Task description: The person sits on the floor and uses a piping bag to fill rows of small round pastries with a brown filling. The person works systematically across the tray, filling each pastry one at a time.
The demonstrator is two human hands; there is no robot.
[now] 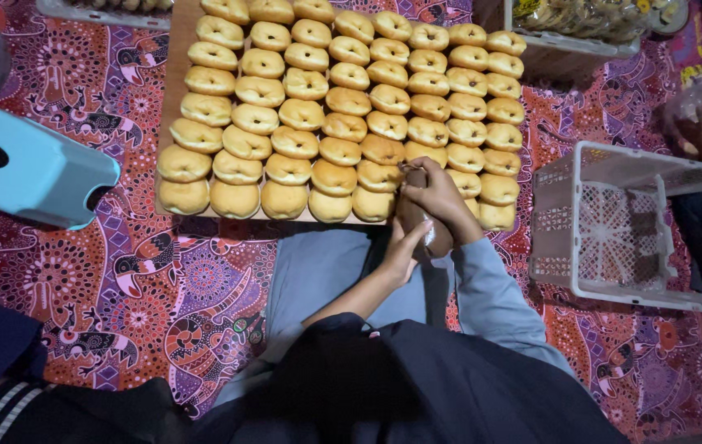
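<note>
On the patterned mat [203, 279], both hands squeeze a piping bag [417, 218].

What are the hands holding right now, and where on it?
A brown piping bag: the right hand grips its upper end near the doughnuts, the left hand supports its lower part.

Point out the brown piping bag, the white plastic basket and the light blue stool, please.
brown piping bag [427, 237]: head view, on its bulging lower body.
white plastic basket [630, 300]: head view, on its near rim.
light blue stool [39, 168]: head view, on its flat side.
</note>
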